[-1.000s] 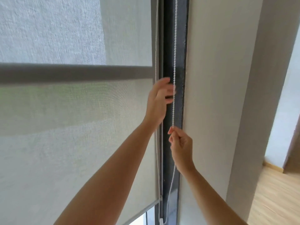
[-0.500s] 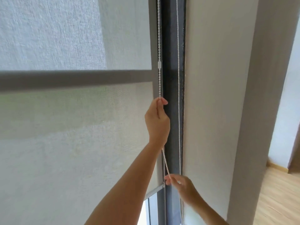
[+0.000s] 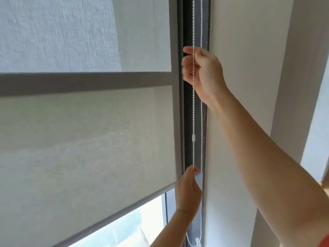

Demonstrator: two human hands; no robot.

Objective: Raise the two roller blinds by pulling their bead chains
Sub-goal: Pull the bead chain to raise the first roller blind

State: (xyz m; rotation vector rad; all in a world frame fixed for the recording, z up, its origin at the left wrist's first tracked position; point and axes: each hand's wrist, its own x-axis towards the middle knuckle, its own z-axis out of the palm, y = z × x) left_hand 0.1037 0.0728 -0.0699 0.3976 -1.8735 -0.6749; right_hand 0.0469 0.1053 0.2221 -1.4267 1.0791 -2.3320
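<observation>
A white bead chain (image 3: 193, 113) hangs taut in front of the dark window frame (image 3: 187, 24), with a small white connector (image 3: 193, 138) on it. My left hand (image 3: 188, 189) is low and pinches the front strand between thumb and fingers. Higher up, my right hand (image 3: 203, 72) has its fingers curled and apart, and the chain crosses in front of them. The grey roller blind (image 3: 89, 139) covers most of the window. Its bottom bar (image 3: 110, 214) slants above a strip of bare glass (image 3: 124, 229).
The chain's back strand (image 3: 201, 122) runs along the frame down to a loop holder (image 3: 196, 244). A pale wall (image 3: 240, 41) stands right of the window, and a wood floor (image 3: 325, 189) shows at the far right edge.
My left hand has pulled the chain down from high to low. My right hand has let go below and risen to the chain above. The blind's bottom bar is higher, baring more glass.
</observation>
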